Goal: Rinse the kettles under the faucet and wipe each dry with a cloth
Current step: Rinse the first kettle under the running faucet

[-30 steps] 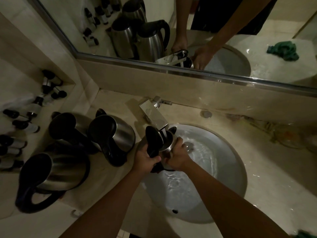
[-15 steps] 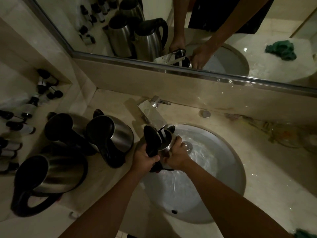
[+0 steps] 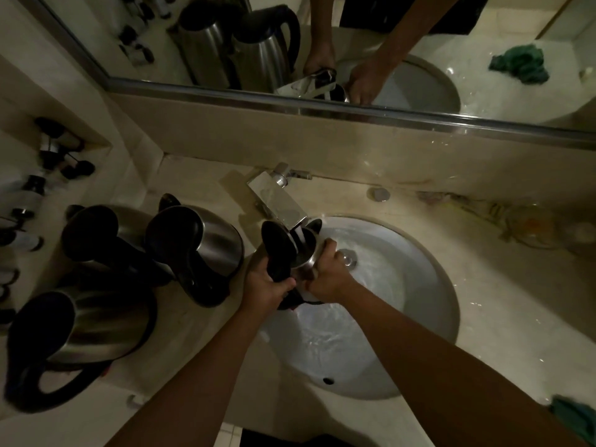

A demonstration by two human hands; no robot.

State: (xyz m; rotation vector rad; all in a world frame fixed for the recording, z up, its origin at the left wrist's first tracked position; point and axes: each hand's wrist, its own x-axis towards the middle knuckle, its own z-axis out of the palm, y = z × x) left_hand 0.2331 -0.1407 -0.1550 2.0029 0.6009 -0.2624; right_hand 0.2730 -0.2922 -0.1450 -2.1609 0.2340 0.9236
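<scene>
A steel kettle (image 3: 303,253) with its black lid flipped open stands under the square chrome faucet (image 3: 279,203) at the left side of the sink (image 3: 429,295). Water streams from the spout into the kettle's mouth. My left hand (image 3: 266,290) grips the kettle's black handle. My right hand (image 3: 325,279) holds the kettle's steel body from the right. A green cloth (image 3: 577,417) lies on the counter at the lower right edge.
Three more steel kettles (image 3: 206,243) (image 3: 96,233) (image 3: 93,330) with black lids and handles crowd the counter to the left. Small dark-capped bottles (image 3: 51,156) line a ledge at far left. A mirror (image 3: 354,43) runs along the back wall. Water pools in the basin.
The kettle and both hands stay in place under the running faucet. Only the view has shifted slightly.
</scene>
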